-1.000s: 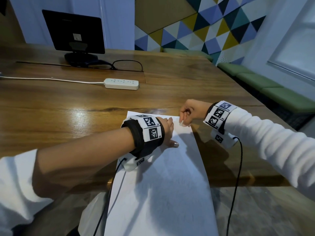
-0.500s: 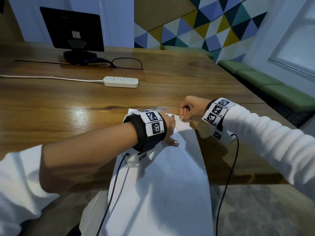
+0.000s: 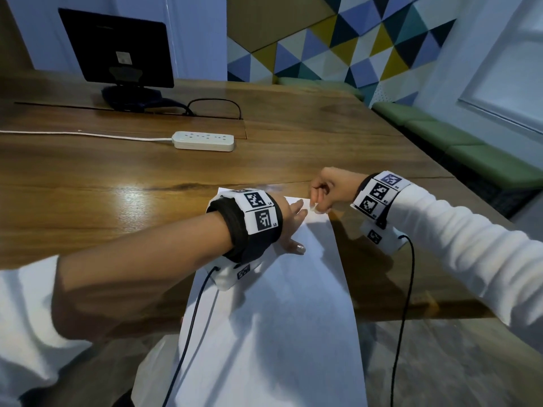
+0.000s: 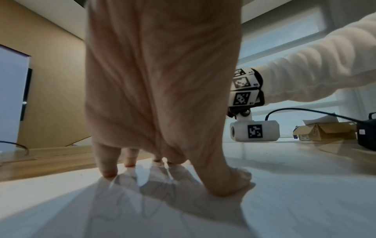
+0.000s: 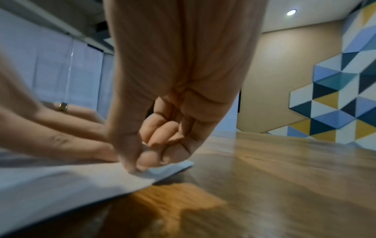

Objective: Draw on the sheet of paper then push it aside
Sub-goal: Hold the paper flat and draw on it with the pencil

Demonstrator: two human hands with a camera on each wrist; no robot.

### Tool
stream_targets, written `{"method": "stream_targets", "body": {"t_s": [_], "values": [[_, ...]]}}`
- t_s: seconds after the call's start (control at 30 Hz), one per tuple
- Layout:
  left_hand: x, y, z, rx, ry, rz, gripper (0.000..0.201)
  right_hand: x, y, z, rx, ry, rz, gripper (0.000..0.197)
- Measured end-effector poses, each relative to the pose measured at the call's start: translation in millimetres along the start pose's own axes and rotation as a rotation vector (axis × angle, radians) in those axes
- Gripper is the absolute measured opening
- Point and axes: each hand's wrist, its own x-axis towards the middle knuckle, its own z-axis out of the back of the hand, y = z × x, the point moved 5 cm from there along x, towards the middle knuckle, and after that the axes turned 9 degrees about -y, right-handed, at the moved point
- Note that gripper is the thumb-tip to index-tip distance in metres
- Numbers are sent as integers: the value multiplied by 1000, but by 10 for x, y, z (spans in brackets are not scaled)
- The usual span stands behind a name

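Observation:
A white sheet of paper [image 3: 293, 304] lies on the wooden table [image 3: 88, 201], its near end hanging over the table's front edge. Faint pencil lines [image 4: 152, 209] show on it in the left wrist view. My left hand [image 3: 289, 221] lies on the sheet's far end, fingers straight and spread, with the fingertips [image 4: 109, 172] and thumb pressing down. My right hand [image 3: 318, 202] is at the far right corner. In the right wrist view its thumb and forefinger [image 5: 138, 167] pinch that corner of the sheet [image 5: 61, 182], which is slightly lifted.
A white power strip [image 3: 204, 140] with its cable lies farther back on the table. A black monitor [image 3: 117, 48] stands at the far left. A green bench [image 3: 470, 151] runs beyond the table's right edge. Black wrist cables hang over the front edge.
Both hands stay at the far end of the sheet. The right hand has shifted only slightly at the corner; the left hand keeps pressing in place.

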Motion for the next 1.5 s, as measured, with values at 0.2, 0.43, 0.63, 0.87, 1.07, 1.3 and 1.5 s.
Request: {"method": "stream_targets", "body": {"t_s": [0.2, 0.43, 0.63, 0.87, 1.07, 1.3, 1.5], "values": [[-45, -28, 111, 36, 39, -28, 89, 48, -48, 46, -68, -106, -2, 10], [-10, -10, 27, 51, 39, -16, 86, 62, -60, 93, -73, -42, -45, 13], [7, 26, -38, -11, 33, -2, 86, 50, -68, 66, -44, 19, -41, 13], [14, 15, 9, -2, 26, -17, 86, 0, -42, 26, -11, 65, -11, 12], [30, 40, -9, 3, 47, -12, 86, 27, -19, 37, -6, -102, 1, 9], [26, 53, -16, 10, 33, -17, 80, 150, 140, -42, -42, -68, 75, 8], [32, 49, -45, 23, 19, -16, 78, 182, 163, -38, -24, -66, 49, 18]]}}
